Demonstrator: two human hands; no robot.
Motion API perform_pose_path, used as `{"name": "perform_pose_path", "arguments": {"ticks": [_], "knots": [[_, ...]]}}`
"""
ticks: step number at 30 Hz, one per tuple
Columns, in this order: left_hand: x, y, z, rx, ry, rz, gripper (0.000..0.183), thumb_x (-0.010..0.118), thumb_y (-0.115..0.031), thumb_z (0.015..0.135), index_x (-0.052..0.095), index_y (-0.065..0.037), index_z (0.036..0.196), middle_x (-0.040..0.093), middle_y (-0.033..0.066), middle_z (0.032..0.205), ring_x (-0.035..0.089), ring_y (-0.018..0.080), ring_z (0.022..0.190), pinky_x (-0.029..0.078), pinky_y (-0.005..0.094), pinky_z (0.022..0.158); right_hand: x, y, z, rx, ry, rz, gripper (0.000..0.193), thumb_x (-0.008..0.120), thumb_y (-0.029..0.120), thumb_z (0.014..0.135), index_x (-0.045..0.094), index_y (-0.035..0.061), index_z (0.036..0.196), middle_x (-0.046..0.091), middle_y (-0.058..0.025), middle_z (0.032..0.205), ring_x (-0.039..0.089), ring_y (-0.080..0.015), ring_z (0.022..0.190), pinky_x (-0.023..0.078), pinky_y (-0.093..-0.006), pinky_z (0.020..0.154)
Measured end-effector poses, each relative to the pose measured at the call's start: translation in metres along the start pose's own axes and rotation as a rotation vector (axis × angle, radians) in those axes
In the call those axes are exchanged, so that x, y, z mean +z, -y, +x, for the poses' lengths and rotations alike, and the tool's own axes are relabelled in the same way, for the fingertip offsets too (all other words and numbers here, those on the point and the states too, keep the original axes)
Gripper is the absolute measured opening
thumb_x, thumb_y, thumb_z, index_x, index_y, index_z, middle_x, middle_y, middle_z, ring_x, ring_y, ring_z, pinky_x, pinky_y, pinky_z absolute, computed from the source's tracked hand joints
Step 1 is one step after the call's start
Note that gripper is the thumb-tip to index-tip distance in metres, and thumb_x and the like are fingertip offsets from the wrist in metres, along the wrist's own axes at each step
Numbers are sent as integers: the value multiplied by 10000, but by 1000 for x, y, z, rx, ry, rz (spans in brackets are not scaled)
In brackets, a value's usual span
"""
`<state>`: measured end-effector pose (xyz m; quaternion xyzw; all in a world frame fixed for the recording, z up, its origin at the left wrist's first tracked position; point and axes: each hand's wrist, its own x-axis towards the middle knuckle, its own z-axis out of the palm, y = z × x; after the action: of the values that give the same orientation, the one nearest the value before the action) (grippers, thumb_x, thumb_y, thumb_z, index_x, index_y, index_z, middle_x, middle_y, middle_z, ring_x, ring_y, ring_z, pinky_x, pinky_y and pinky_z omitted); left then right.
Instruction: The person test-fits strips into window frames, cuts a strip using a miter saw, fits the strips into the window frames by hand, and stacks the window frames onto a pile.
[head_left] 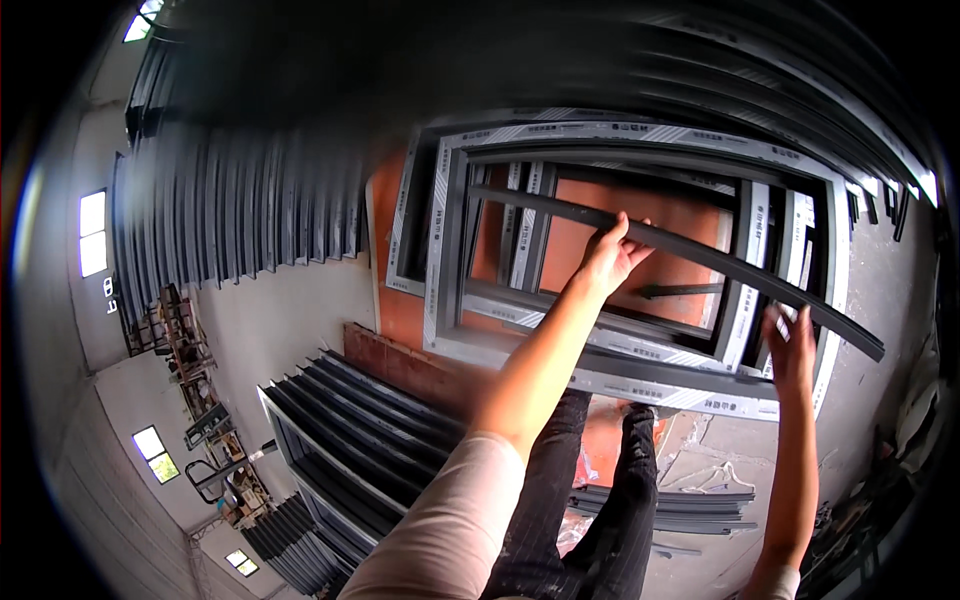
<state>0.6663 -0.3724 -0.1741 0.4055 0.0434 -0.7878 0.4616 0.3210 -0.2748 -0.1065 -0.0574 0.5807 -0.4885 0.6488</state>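
Note:
I hold a long dark metal bar (700, 255) slanting from upper left to lower right in front of me. My left hand (608, 258) grips it near its middle, fingers curled over the top edge. My right hand (790, 345) is closed on it nearer the lower right end. Behind the bar stands a large dark window frame (440, 250) with pale protective tape on its outer faces, leaning against an orange wall (625, 245).
A stack of dark frames (340, 440) lies at lower left. Rows of dark profiles (230, 210) line the left wall. Loose dark bars (680, 505) lie on the floor by my legs. Cluttered carts (200, 400) stand at far left.

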Motion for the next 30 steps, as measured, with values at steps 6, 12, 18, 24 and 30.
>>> {"name": "perform_pose_path", "arguments": {"ticks": [6,12,18,24,30], "knots": [[-18,-60,74,-42,-27,-13,272,496,-259,992,507,-52,1169,596,115,1185,564,255,1149,462,465,1017,5,-5,137,-89,-37,312,255,647,245,916,606,31,1048,674,-139,1038,645,-243,1016,514,-387,945],[-14,-82,97,18,-43,114,274,502,-293,989,531,-88,1168,580,77,1196,567,237,1133,468,448,1009,23,-22,199,-127,-116,270,245,653,234,911,593,13,997,677,-149,991,670,-233,973,536,-403,935],[-34,-58,156,42,5,26,294,578,-243,951,543,-49,1170,570,114,1231,543,287,1158,437,464,1041,27,1,243,-182,-157,-166,413,554,446,937,584,47,1040,638,-74,897,638,-196,807,521,-315,763],[-48,-102,165,65,-200,-3,494,584,-254,935,449,61,1291,474,164,1375,418,304,1302,357,437,1128,83,-17,286,31,-245,46,525,667,444,873,615,-64,993,639,-152,782,645,-225,721,524,-295,639],[-24,-74,197,11,-125,-12,424,526,-237,974,446,41,1284,474,156,1369,444,295,1284,400,443,1100,28,8,331,-95,-84,-78,419,695,323,872,591,-29,1073,647,-112,841,646,-203,734,560,-298,667]]}}
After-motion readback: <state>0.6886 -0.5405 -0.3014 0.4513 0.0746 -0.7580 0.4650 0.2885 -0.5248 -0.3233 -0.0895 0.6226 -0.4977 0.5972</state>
